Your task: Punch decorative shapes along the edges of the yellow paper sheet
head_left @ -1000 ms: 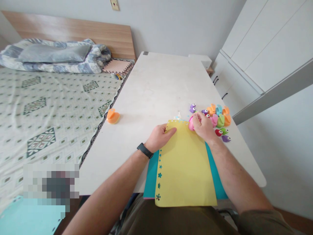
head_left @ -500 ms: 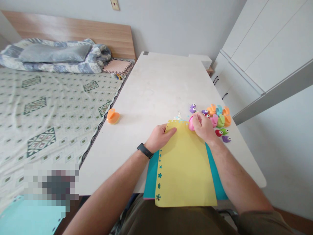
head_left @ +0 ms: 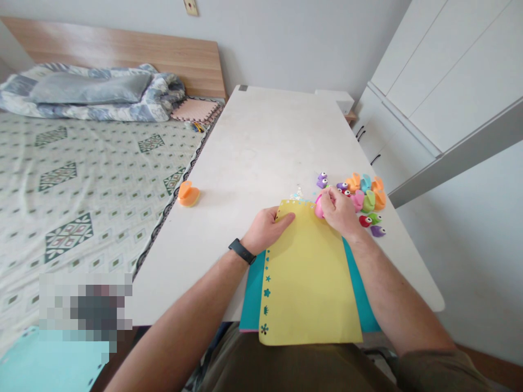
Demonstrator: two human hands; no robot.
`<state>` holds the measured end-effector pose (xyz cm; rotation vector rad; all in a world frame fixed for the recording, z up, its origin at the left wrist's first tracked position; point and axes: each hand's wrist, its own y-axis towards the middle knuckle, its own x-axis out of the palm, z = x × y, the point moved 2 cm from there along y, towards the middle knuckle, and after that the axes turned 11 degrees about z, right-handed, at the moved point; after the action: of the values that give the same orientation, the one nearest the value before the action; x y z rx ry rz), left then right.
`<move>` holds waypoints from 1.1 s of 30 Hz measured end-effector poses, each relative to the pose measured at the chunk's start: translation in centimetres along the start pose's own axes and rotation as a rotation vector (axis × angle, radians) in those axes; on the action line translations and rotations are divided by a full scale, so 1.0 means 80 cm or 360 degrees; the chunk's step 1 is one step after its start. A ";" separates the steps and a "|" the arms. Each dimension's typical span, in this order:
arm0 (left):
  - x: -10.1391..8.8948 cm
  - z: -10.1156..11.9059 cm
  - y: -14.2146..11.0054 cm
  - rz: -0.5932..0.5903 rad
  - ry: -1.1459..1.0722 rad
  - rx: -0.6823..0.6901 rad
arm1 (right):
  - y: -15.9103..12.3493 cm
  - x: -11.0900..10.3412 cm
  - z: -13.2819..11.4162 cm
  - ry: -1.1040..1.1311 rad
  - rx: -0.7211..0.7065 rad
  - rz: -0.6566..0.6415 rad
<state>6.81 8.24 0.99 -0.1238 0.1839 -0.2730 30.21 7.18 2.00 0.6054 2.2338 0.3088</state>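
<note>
A yellow sheet of paper [head_left: 312, 283] lies over teal paper [head_left: 254, 294] at the table's near edge. Small cut-out shapes, among them a star, a flower and a crown, run down its left side, with more along the top edge. My left hand [head_left: 269, 228] grips the sheet's upper left edge, thumb on top. My right hand [head_left: 340, 209] is closed on a pink craft punch [head_left: 319, 206] at the sheet's upper right edge; the fingers cover much of the punch. Tiny paper cut-outs [head_left: 298, 194] are scattered just beyond the top edge.
Several colourful punches [head_left: 369, 201] cluster to the right of my right hand, some with googly eyes. A purple punch [head_left: 322, 179] stands behind it. An orange punch [head_left: 188, 194] sits at the left edge of the white table [head_left: 269, 141]. A bed [head_left: 102, 163] adjoins on the left.
</note>
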 end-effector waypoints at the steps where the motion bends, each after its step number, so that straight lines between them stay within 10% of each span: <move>1: 0.000 0.000 0.000 -0.0008 0.0018 0.0010 | 0.000 0.000 0.000 -0.0004 -0.0007 0.0001; 24: 0.000 -0.001 0.000 -0.0029 -0.0006 0.0004 | 0.004 -0.003 -0.001 0.0056 -0.0026 -0.0007; 33: 0.001 0.000 0.000 -0.0047 -0.0022 0.0002 | 0.002 -0.019 -0.020 0.0282 0.0009 -0.0336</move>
<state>6.88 8.22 0.95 -0.1274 0.1682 -0.3016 29.93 6.51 4.05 0.3512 2.4452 0.2564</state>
